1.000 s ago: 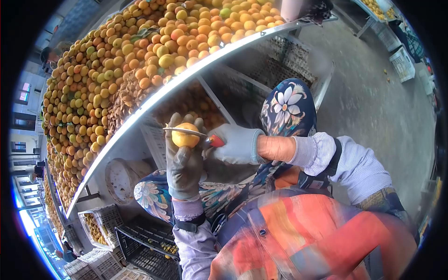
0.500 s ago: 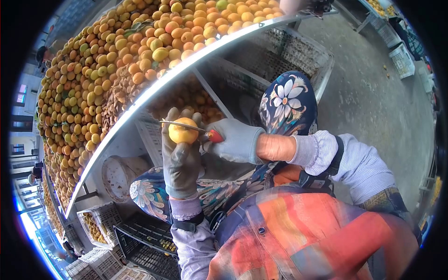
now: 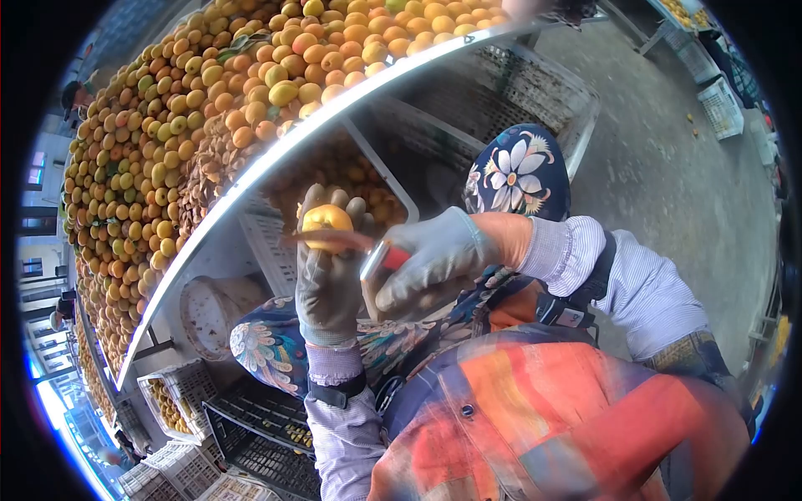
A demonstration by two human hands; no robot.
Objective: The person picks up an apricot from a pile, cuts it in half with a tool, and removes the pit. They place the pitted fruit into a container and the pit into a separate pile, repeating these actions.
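Head view, centre frame
Left hand (image 3: 327, 280): gloved, fingers wrapped around a fruit (image 3: 326, 220), raised mid-frame.
Right hand (image 3: 430, 260): gloved, clenched on a knife (image 3: 380, 257) with its blurred blade lying across the fruit.
Upper left: table (image 3: 276, 163) heaped with orange fruit.
Lower left: crates (image 3: 180, 401).

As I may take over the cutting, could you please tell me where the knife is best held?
Grip the knife by its red handle, coming from the right, as the right hand does: the thin blade runs leftward across the fruit in the left hand, so that end is sharp and occupied.
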